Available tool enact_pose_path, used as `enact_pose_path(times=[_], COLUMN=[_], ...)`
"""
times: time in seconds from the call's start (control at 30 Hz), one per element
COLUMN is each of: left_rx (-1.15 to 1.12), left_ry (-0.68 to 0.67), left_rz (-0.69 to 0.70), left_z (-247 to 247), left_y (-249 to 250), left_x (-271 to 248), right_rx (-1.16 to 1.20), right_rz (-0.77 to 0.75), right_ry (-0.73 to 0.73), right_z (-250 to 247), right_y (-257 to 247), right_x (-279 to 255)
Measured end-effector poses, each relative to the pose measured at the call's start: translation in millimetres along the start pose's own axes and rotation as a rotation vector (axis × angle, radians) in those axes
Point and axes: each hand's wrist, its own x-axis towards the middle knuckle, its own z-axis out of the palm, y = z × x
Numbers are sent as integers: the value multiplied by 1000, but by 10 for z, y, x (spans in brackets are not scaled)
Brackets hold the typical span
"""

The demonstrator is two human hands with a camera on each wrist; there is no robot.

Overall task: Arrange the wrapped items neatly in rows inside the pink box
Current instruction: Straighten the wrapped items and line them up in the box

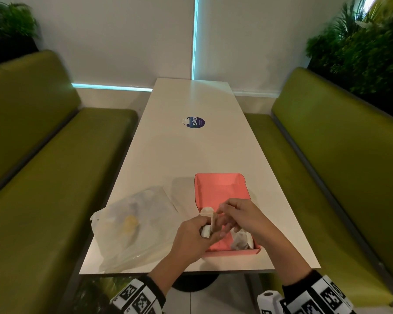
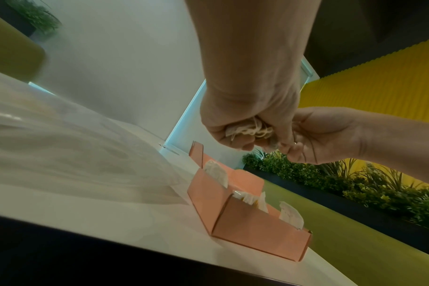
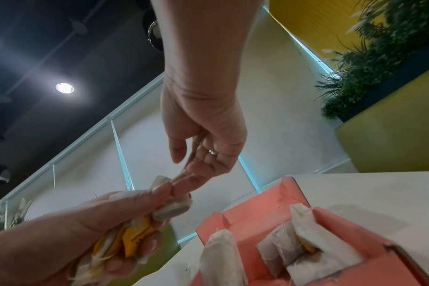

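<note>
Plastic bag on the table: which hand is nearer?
Left. The left hand holds a bunch of tea bags just beside the plastic bag; the right hand is farther away, over the pink box.
</note>
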Motion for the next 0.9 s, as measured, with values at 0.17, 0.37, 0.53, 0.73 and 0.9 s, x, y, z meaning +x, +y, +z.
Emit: enact_pose_path(times=[0.17, 0.37, 0.53, 0.73, 0.9], left_rx=[-3, 130, 227, 256, 284], left_ry=[-115, -156, -22, -115, -129], left_rz=[-29, -127, -301, -374, -397], left_z=[-24, -64, -121, -93, -67], left_y=[-58, -151, -254, -299, -292], left_x=[10, 11, -58, -98, -86], right_rx=[-203, -342, -382, -449, -517], right_rz=[-76, -122, -38, 40, 5], right_ry=[-91, 43, -3, -36, 100], right_z=[-46, -13, 50, 277, 482], right_y=[111, 284, 457, 632, 688], right_x=[20, 140, 192, 238, 301])
